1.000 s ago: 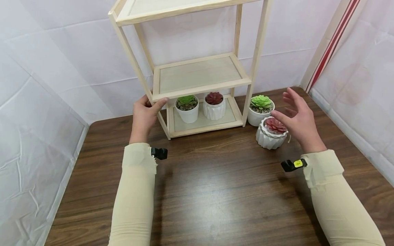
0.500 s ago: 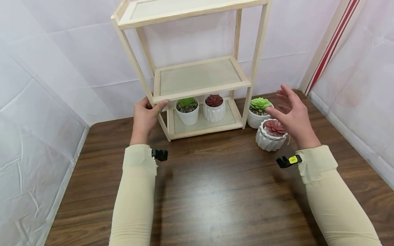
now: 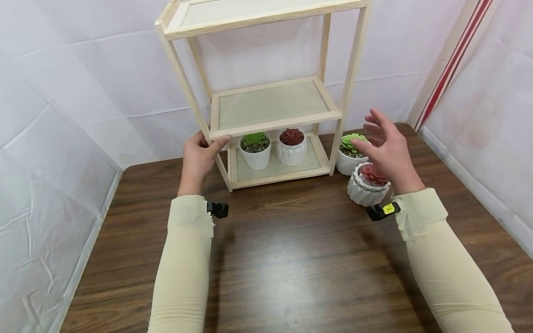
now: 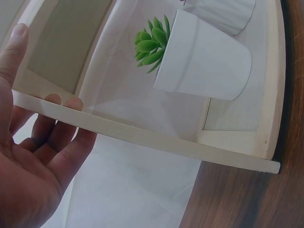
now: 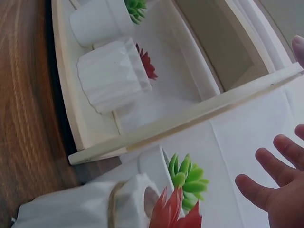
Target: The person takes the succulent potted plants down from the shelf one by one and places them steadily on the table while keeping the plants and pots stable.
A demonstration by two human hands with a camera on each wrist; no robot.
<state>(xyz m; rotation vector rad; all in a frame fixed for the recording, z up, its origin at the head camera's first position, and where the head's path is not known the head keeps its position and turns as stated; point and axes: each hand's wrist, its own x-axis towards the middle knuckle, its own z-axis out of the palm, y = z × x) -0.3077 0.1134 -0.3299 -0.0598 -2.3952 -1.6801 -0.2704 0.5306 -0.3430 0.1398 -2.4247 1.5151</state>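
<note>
A three-tier pale wooden shelf [image 3: 275,128] stands at the back of the table. My left hand [image 3: 198,162] holds its left front post at the middle tier, thumb over the tier's corner and fingertips round the post [image 4: 142,138]. On the bottom tier sit a green succulent in a smooth white pot [image 3: 257,159] and a dark red one in a ribbed white pot [image 3: 292,153]. Right of the shelf stand another green succulent pot [image 3: 347,163] and a red one in a ribbed pot [image 3: 363,191]. Above these, my right hand [image 3: 393,155] hovers with fingers spread, holding nothing.
The brown wooden table [image 3: 266,259] stretches toward me. White cloth walls [image 3: 75,88] rise behind and on both sides. A red-striped strip [image 3: 454,64] runs up the back right corner. The shelf's right front post [image 3: 345,92] stands between the inner and outer pots.
My right hand has moved left and slightly up, toward the shelf's right post, now partly covering the outer green succulent. The left hand keeps its hold on the shelf.
</note>
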